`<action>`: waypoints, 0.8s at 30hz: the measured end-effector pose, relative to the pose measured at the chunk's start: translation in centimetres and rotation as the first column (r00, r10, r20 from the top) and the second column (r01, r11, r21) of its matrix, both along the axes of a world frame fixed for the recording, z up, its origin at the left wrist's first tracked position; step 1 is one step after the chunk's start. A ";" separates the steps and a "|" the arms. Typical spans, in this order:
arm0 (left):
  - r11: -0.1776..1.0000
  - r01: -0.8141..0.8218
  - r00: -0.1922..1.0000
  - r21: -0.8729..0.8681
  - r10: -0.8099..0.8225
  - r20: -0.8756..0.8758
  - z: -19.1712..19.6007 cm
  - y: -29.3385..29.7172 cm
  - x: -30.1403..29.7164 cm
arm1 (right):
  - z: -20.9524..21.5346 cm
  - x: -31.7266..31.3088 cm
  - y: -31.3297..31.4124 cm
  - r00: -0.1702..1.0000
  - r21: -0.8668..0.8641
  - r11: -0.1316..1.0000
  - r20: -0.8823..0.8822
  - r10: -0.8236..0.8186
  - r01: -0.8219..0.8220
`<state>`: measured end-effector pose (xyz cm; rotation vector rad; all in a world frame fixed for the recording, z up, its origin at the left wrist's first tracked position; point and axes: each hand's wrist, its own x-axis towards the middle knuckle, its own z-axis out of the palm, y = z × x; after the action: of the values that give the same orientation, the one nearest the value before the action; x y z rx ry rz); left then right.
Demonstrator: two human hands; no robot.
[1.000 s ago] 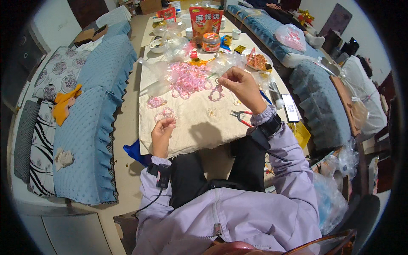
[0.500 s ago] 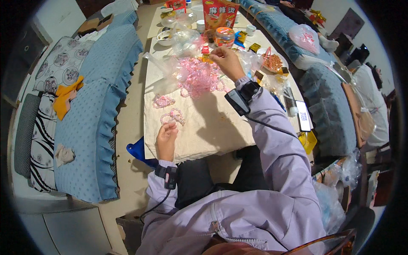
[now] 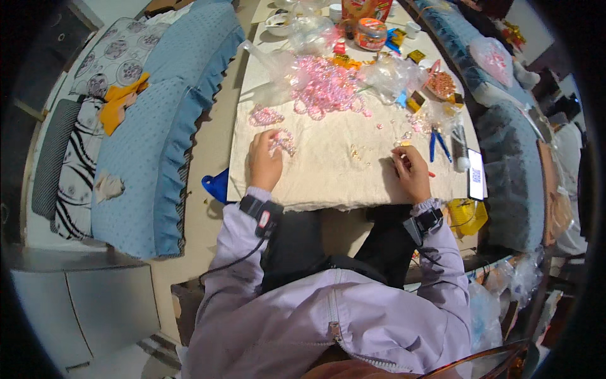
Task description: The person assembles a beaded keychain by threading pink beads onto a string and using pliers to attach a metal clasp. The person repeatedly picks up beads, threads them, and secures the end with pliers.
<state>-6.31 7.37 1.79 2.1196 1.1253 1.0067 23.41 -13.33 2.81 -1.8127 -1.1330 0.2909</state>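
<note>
My left hand (image 3: 264,162) rests on the cream table cloth (image 3: 328,177) with its fingers closed on a small pink beaded piece (image 3: 283,141). My right hand (image 3: 411,172) lies on the cloth near the right edge, fingers curled around something small that I cannot make out. A heap of pink beads (image 3: 325,88) lies farther up the table. A second small pink beaded piece (image 3: 265,116) sits just beyond my left hand. A few loose beads (image 3: 356,153) lie between my hands.
Blue-handled pliers (image 3: 438,144) and a phone (image 3: 476,174) lie right of my right hand. Clear plastic bags (image 3: 394,72), an orange-lidded jar (image 3: 371,33) and a bowl (image 3: 279,23) crowd the far end. Blue cushioned benches (image 3: 158,145) flank the table. A person sits at the right.
My right hand has drawn back from the far bead heap to the near right part of the cloth. My left hand stays by the small pink piece.
</note>
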 end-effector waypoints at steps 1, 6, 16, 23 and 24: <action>0.997 -0.005 0.997 0.077 0.010 -0.073 0.2 -0.1 0.3 | -0.3 -0.1 -0.6 0.996 0.049 0.999 0.092 0.017 -0.021; 0.946 0.043 0.960 0.320 0.050 -0.275 0.1 -0.3 1.6 | -1.0 -0.6 -0.9 0.944 0.115 0.987 0.321 0.074 -0.116; 0.977 0.006 0.991 0.212 0.022 -0.130 0.7 2.7 1.1 | -1.5 -0.5 -1.2 0.927 0.125 0.984 0.367 0.072 -0.126; 0.822 0.318 0.866 -0.472 -0.049 0.497 5.2 0.0 2.2 | -0.8 -0.7 -1.0 0.961 0.109 0.989 0.269 0.070 -0.102; 0.767 0.402 0.819 -0.500 -0.057 0.571 5.9 -1.2 2.4 | -0.4 -1.2 -0.6 0.976 0.165 0.982 0.210 0.054 -0.090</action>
<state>-3.91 6.20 7.70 1.3034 0.7283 0.8708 22.25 -13.96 2.42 -1.6773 -1.3272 0.0445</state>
